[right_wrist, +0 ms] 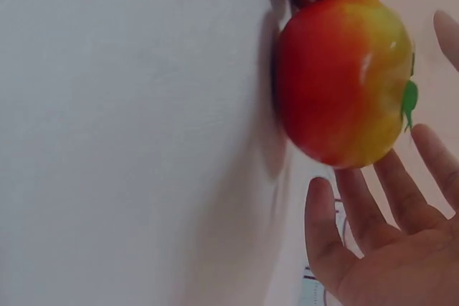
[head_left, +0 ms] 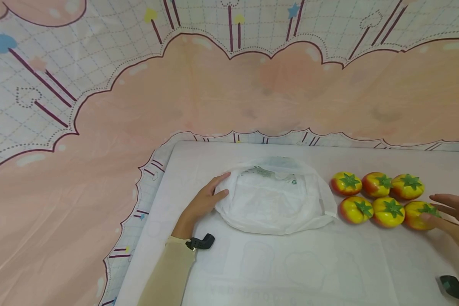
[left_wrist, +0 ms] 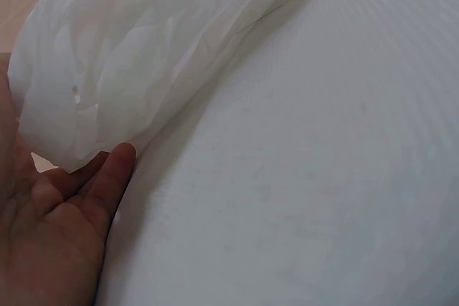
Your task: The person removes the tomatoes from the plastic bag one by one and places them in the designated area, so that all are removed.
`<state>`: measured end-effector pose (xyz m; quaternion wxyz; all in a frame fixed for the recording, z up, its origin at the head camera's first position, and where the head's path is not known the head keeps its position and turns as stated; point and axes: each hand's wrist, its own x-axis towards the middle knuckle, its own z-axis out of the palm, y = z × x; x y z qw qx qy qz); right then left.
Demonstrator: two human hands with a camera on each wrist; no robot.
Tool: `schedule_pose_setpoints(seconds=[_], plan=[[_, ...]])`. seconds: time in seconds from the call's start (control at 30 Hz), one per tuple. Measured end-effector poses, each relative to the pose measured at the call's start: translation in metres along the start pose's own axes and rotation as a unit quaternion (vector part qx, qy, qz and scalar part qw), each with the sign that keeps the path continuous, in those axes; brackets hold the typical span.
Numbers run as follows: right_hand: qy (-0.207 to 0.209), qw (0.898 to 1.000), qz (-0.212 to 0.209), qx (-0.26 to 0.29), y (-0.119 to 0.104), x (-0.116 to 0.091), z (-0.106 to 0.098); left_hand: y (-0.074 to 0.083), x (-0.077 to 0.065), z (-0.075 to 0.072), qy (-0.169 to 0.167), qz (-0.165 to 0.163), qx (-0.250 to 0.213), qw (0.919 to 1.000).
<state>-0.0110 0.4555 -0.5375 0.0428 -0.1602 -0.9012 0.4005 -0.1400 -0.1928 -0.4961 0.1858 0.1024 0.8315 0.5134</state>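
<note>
A white plastic bag with green print lies flattened on the white table. My left hand rests at the bag's left edge, thumb and forefinger spread; the left wrist view shows its fingertips against the bag's thin film. Red-and-yellow toy tomatoes with green leaf tops stand in two rows right of the bag. My right hand reaches round the front-right tomato with its fingers spread. In the right wrist view those fingers are extended close beside that tomato.
The white table spreads in front of the bag and the tomatoes. Behind and to the left hangs or lies a peach-coloured patterned cloth. Each wrist wears a black device.
</note>
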Motion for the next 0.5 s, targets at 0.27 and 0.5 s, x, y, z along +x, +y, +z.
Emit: schedule_pose_setpoints(seconds=[0.27,0.5], plan=[[0.037,0.999,-0.015,-0.027,-0.063,-0.013,-0.006,-0.002,0.002,-0.001,0.004,-0.007,-0.002,1.0],[0.04,0.998,-0.025,-0.031,-0.106,-0.015,-0.004,0.0,0.001,-0.004,0.0,0.002,-0.009,1.0]])
